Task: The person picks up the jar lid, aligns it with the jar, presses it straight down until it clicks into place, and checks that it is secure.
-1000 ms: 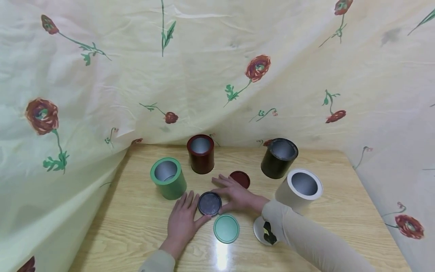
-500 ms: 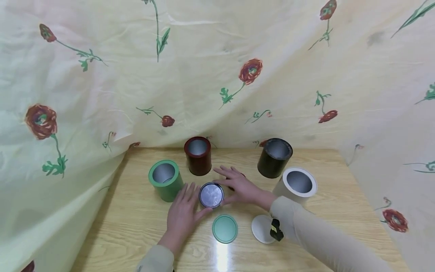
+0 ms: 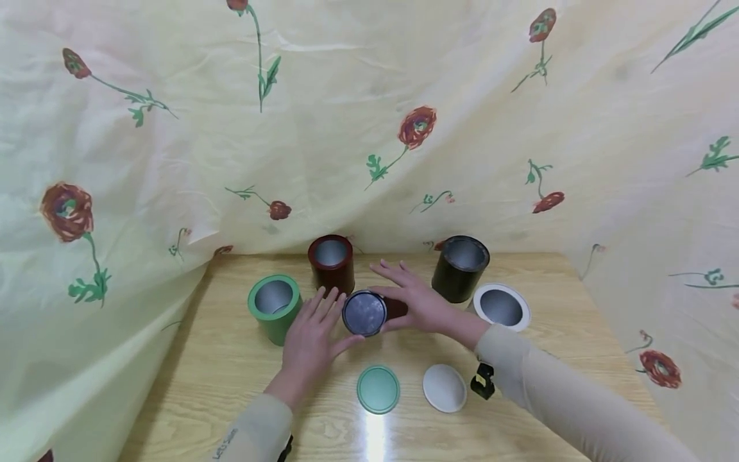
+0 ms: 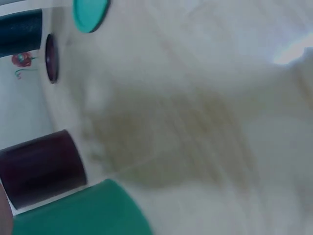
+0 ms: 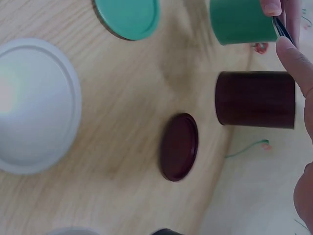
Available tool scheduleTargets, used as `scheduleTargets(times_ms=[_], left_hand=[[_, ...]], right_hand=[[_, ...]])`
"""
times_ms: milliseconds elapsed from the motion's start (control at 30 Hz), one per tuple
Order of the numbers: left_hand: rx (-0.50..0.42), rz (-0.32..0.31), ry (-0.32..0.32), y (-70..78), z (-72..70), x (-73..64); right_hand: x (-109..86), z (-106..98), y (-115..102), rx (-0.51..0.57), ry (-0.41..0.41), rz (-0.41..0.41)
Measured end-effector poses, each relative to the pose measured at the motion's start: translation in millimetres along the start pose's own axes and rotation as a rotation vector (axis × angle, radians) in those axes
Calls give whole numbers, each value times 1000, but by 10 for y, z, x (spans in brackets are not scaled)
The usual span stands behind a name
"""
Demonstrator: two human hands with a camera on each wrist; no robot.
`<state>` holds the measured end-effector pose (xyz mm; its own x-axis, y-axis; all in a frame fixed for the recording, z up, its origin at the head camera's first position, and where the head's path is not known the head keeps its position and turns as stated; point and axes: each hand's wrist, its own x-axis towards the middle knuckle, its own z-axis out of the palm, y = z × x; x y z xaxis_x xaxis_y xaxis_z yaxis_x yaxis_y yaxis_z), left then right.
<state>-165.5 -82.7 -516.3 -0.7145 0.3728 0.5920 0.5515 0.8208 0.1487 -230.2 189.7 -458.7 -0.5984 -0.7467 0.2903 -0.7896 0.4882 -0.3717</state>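
Note:
Both hands hold a black round lid (image 3: 364,313) up off the table. My left hand (image 3: 310,338) has its thumb at the lid's near edge and its index finger at the left edge. Opposite it, my right hand (image 3: 420,300) pinches the right side between thumb and index finger, its other fingers spread. In the right wrist view the lid (image 5: 282,30) shows edge-on between fingers. A dark red lid (image 5: 179,147) lies on the table, partly hidden in the head view by the right hand. The left wrist view shows only a sliver of the left hand (image 4: 5,215).
Open canisters stand towards the back: green (image 3: 276,311), dark red (image 3: 333,269), black (image 3: 458,273) and white (image 3: 501,307). A green lid (image 3: 378,389) and a white lid (image 3: 444,388) lie nearer on the wooden table (image 3: 196,398). Floral cloth (image 3: 323,128) hangs behind.
The black lid has risen from the table and moved away from the person, carried between both hands. The head view has shifted slightly. Canisters and other lids stay in place.

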Motion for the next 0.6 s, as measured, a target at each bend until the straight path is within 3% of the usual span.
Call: scheduleTargets(times_ms=[300, 600], left_hand=[[-60, 72, 54, 37, -29, 429], [-83, 107, -2, 142, -19, 833]], right_hand=[[-99, -325, 92, -29, 71, 26], [-221, -613, 200, -75, 116, 65]])
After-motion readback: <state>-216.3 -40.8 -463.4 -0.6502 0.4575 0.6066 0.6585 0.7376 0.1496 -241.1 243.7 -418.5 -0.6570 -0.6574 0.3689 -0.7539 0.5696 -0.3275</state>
